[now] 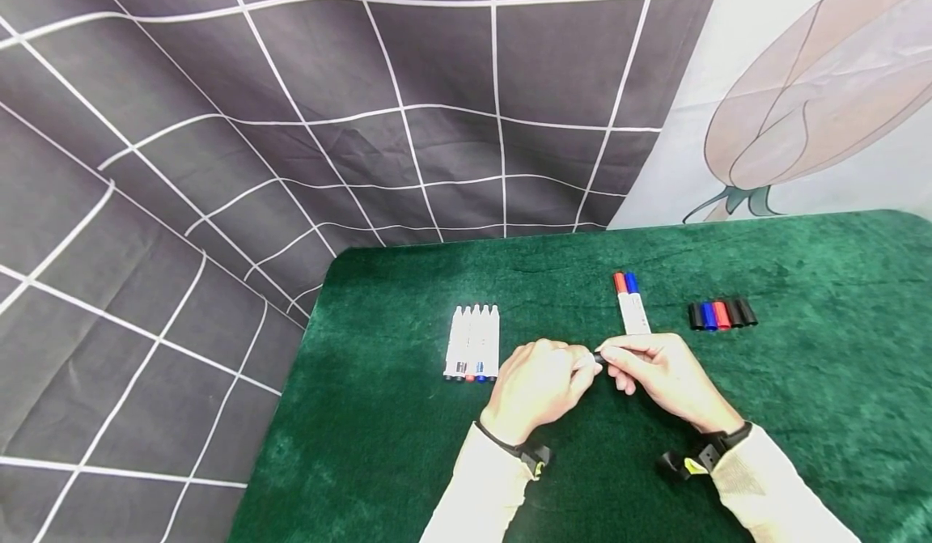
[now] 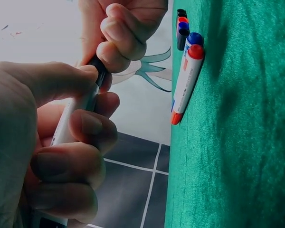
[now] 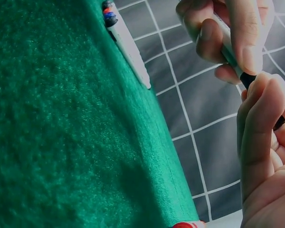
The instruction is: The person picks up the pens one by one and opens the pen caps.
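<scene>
Black-capped marker (image 3: 231, 58) is hovering above the green-covered table (image 1: 349, 462), its long axis running roughly along the far edge; the left hand (image 1: 537, 381) is gripping the barrel (image 2: 62, 126), the right hand (image 1: 658, 371), nearer the black cap (image 3: 248, 80), is pinching it.

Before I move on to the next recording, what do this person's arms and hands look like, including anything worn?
The left sleeve and right sleeve are pale cream and reach the wrists. Each wrist wears a black strap with a small black fitting and a bit of yellow showing. The left hand and right hand are gloveless, with no rings visible.
</scene>
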`<control>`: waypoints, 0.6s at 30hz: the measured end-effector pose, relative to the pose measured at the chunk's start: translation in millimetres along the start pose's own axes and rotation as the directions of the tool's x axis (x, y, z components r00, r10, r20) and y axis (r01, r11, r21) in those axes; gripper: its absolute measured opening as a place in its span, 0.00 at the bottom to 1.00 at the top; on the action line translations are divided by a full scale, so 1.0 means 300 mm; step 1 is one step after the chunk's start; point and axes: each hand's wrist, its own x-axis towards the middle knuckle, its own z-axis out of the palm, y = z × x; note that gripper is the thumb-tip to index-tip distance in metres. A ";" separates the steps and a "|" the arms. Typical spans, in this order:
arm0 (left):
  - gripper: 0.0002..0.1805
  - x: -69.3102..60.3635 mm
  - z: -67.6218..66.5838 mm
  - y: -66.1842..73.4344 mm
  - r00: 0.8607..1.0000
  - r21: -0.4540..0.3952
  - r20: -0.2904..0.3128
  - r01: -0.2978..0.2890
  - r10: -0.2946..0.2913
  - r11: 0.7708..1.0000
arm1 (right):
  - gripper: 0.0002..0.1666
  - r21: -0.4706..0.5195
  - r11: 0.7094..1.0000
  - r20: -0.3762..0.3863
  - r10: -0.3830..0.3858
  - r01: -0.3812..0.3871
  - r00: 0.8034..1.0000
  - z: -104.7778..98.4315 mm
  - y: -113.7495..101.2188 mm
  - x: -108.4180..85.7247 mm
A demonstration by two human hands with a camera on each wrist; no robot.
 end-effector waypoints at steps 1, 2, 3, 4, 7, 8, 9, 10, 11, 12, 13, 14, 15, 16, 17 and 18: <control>0.15 0.000 0.000 -0.001 1.000 0.001 -0.002 -0.001 0.001 1.000 | 0.08 0.001 1.000 0.000 -0.002 0.002 1.000 0.000 0.000 0.000; 0.15 0.000 0.000 -0.001 1.000 0.001 -0.003 -0.001 0.001 1.000 | 0.08 0.000 1.000 -0.001 -0.003 0.003 1.000 0.001 0.000 0.000; 0.15 0.001 0.000 -0.002 1.000 0.000 -0.005 -0.003 0.003 1.000 | 0.08 0.000 1.000 -0.001 -0.007 0.007 1.000 0.001 0.000 0.000; 0.15 0.001 0.001 -0.003 1.000 0.000 -0.005 -0.005 0.005 1.000 | 0.08 0.000 1.000 -0.003 -0.010 0.010 1.000 0.002 0.002 -0.001; 0.15 0.000 0.000 -0.005 1.000 -0.010 -0.007 -0.011 0.011 1.000 | 0.08 -0.005 1.000 -0.008 -0.027 0.027 1.000 0.005 0.006 -0.002; 0.16 0.001 0.000 -0.006 1.000 -0.015 -0.007 -0.016 0.016 1.000 | 0.08 -0.010 0.999 -0.012 -0.035 0.035 0.999 0.006 0.008 -0.002; 0.16 0.001 -0.002 -0.007 1.000 -0.019 -0.005 -0.020 0.020 1.000 | 0.08 -0.015 0.999 -0.015 -0.044 0.043 0.999 0.007 0.009 -0.002; 0.16 0.000 -0.003 -0.008 1.000 -0.026 -0.003 -0.024 0.024 0.999 | 0.08 -0.020 0.999 -0.017 -0.051 0.051 0.999 0.009 0.009 -0.002; 0.16 0.000 -0.004 -0.009 1.000 -0.036 -0.002 -0.027 0.027 0.999 | 0.08 -0.028 0.998 -0.020 -0.060 0.060 0.998 0.010 0.009 -0.002; 0.16 0.000 -0.006 -0.010 1.000 -0.047 0.002 -0.029 0.029 0.998 | 0.08 -0.034 0.997 -0.023 -0.068 0.068 0.997 0.012 0.008 -0.002; 0.16 0.000 -0.007 -0.011 0.999 -0.054 0.007 -0.032 0.032 0.998 | 0.08 -0.037 0.997 -0.026 -0.076 0.075 0.997 0.013 0.007 -0.002; 0.16 0.000 -0.009 -0.012 0.999 -0.062 0.011 -0.033 0.034 0.998 | 0.08 -0.038 0.996 -0.028 -0.083 0.082 0.996 0.015 0.007 -0.002; 0.16 -0.001 -0.010 -0.012 0.999 -0.070 0.016 -0.032 0.033 0.997 | 0.08 -0.039 0.995 -0.030 -0.089 0.087 0.996 0.016 0.006 -0.002; 0.15 0.000 -0.011 -0.013 0.999 -0.076 0.019 -0.031 0.033 0.997 | 0.08 -0.040 0.995 -0.031 -0.094 0.092 0.995 0.017 0.007 -0.002; 0.16 0.000 -0.012 -0.013 0.999 -0.073 0.022 -0.030 0.032 0.997 | 0.08 -0.042 0.994 -0.032 -0.098 0.097 0.995 0.018 0.007 -0.002; 0.16 0.000 -0.012 -0.014 0.999 -0.070 0.024 -0.030 0.032 0.997 | 0.08 -0.044 0.994 -0.034 -0.103 0.102 0.994 0.019 0.009 -0.003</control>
